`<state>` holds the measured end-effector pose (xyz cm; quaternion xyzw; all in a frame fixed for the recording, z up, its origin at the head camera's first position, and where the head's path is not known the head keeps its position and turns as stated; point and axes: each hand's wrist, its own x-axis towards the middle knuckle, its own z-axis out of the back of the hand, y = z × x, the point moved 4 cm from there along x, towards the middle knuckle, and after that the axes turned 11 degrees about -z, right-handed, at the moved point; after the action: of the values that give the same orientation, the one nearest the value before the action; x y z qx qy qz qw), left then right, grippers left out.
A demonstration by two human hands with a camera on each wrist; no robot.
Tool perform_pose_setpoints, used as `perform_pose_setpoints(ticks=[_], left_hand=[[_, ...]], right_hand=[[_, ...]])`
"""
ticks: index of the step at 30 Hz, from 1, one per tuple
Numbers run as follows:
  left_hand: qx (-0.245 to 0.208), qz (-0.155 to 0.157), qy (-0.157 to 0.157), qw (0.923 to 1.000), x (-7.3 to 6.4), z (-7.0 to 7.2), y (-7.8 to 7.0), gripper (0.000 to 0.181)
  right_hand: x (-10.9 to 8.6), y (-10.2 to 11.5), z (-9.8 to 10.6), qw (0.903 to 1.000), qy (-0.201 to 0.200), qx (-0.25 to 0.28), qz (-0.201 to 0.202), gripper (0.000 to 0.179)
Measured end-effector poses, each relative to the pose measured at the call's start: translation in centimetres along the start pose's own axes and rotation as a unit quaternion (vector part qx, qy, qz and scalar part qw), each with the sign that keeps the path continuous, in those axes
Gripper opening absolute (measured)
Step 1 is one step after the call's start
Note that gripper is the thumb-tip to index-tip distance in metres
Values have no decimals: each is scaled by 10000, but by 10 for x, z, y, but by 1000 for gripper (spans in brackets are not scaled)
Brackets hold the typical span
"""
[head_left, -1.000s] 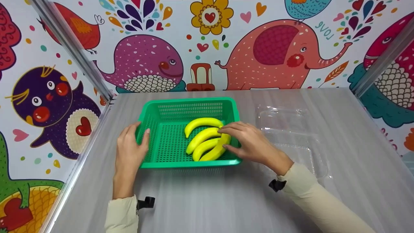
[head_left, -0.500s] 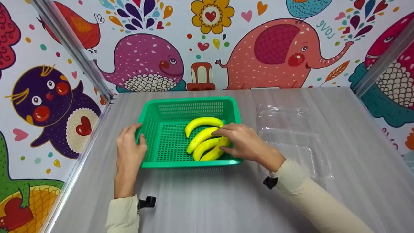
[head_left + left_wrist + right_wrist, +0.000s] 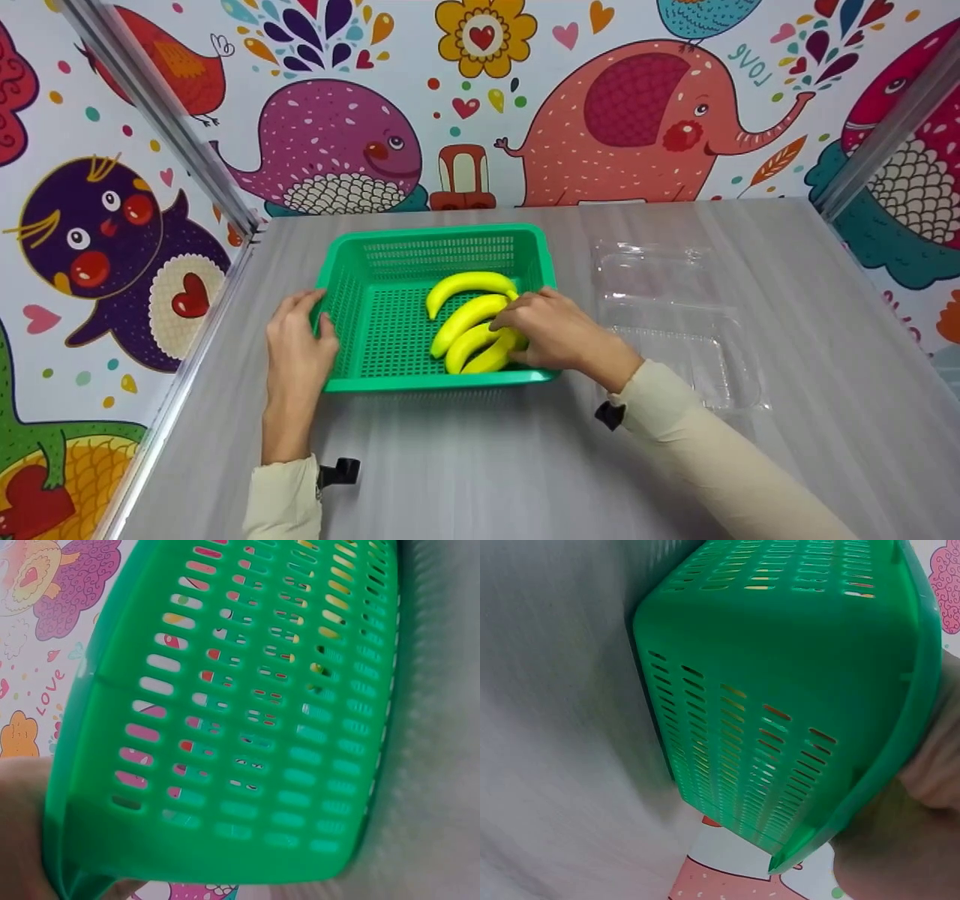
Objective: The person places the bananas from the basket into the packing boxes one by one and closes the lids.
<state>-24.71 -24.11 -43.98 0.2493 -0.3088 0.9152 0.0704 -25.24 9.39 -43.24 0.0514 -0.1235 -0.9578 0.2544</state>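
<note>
One green basket sits on a grey desk. The left hand grips its left rim, fingers and thumb on either side. The right hand has its fingers drawn in narrow around the rightmost banana. Four yellow bananas lie in the basket's right half, long axes slanting from near left to far right, the farthest lying more crosswise. One clear plastic container lies to the right.

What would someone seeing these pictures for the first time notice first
Probably the bright green basket near the middle of the head view, with yellow bananas bunched toward its right side, where the right hand grips one. Then, likely, the wall behind, where a purple whale and a coral elephant stand out.
</note>
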Motion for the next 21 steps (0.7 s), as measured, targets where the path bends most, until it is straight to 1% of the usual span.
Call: perform_pose_setpoints(ticks=[4, 8, 11, 17, 21], left_hand=[[-20, 48, 16, 10000, -1, 1, 0, 39], [-66, 57, 44, 10000, 0, 0, 0, 39], [-51, 55, 16, 10000, 0, 0, 0, 39], [-23, 103, 21, 9999, 0, 1, 0, 39], [-51, 132, 64, 9999, -1, -1, 0, 40]], right_hand=[[3, 1, -1, 9996, 270, -123, -35, 38], [5, 0, 1, 9987, 420, -235, -171, 36], [6, 1, 1, 9986, 431, -241, -209, 37], [9, 4, 1, 9987, 373, -311, -147, 40], [9, 4, -1, 9987, 394, -284, -158, 36]])
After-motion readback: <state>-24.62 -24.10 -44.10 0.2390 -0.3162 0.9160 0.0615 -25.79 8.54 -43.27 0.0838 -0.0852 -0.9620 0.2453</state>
